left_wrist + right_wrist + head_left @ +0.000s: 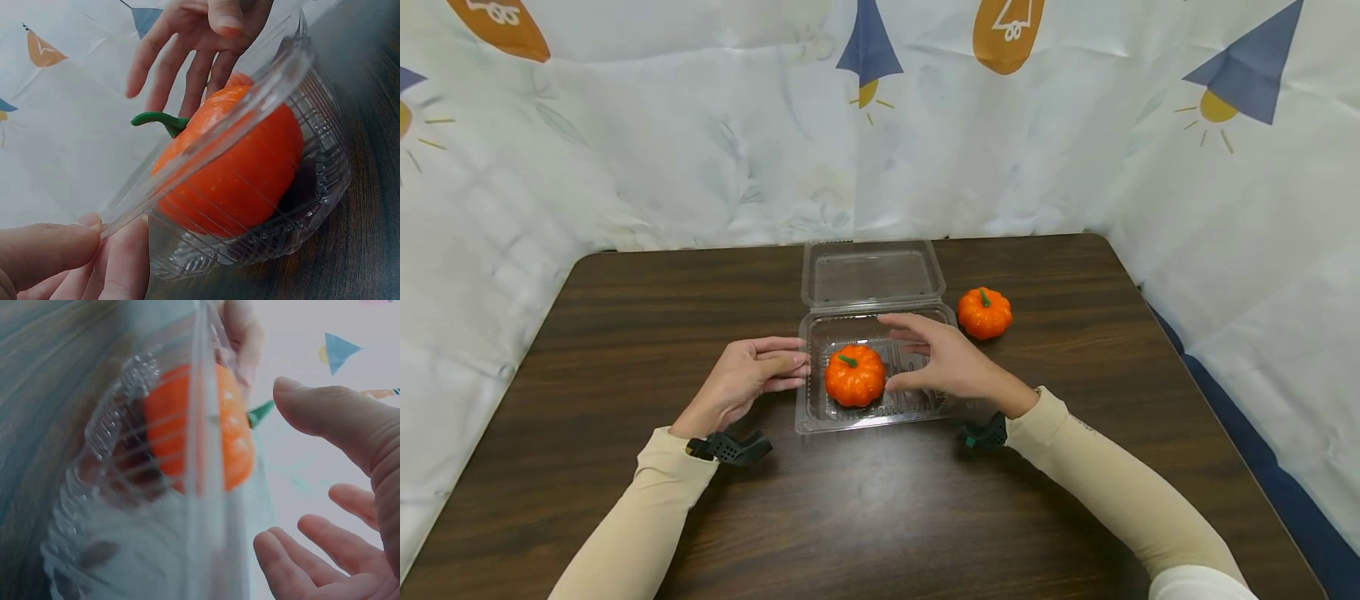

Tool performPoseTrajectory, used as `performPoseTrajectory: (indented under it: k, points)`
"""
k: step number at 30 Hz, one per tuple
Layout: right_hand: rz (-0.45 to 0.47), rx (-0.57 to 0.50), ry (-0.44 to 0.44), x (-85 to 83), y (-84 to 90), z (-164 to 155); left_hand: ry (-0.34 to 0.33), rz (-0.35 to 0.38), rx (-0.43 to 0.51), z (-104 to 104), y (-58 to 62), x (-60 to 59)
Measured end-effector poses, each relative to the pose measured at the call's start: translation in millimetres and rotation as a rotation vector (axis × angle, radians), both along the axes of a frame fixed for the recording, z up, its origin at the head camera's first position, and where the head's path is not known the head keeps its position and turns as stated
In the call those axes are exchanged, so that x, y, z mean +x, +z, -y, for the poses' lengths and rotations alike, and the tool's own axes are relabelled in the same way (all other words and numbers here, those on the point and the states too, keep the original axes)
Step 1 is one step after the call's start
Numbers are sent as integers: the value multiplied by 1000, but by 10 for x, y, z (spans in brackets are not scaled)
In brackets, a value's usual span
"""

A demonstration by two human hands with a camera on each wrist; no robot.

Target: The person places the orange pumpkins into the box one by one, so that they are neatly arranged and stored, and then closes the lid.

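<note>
A clear plastic clamshell container (917,404) lies open at mid-table, its lid (871,273) folded back. An orange toy pumpkin (854,375) with a green stem sits in the left of its base. My left hand (801,367) pinches the container's left rim between thumb and fingers (62,250). Over the right half of the base hovers my right hand (898,350), fingers spread and holding nothing, its thumb close to the pumpkin. The wrist views show the pumpkin (244,169) (231,437) through the ribbed container wall (312,206) (112,487), with the right hand (187,44) (337,487) just above it.
A second orange pumpkin (984,312) stands on the dark wooden table (625,333) just right of the lid hinge. A white printed cloth (700,150) hangs behind and on both sides of the table.
</note>
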State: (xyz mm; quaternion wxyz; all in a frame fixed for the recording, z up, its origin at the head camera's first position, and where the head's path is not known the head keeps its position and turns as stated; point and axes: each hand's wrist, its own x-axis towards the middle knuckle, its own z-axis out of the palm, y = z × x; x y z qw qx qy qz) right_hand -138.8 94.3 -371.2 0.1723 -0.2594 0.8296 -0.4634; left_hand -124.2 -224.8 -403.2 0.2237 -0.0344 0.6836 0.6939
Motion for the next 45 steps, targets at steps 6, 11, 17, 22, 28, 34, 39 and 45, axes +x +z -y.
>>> performPoseTrajectory:
  k: [6, 11, 17, 22, 28, 34, 39, 45]
  points:
    - [19, -65, -45, -11, 63, -151, 11, 4, 30, 29, -20, -8]
    - [19, -116, -119, -36, 110, -307, 15, 5, 43, 37, -28, -22]
    - [-43, -138, -246, -71, 166, -493, 18, 10, 55, 41, -45, -24]
    - [-85, -200, -335, -62, 260, -607, 20, 13, 74, 38, -44, -24]
    - [-120, -249, -402, -132, 161, -788, 23, 18, 85, 34, -54, -17]
    - [-154, -251, -456, -165, 89, -929, 28, 21, 98, 24, -67, -8]
    - [-176, -263, -497, -209, 28, -1018, 30, 21, 97, 17, -74, -4]
    - [-182, -262, -519, -266, -69, -1113, 38, 18, 107, 9, -79, -7]
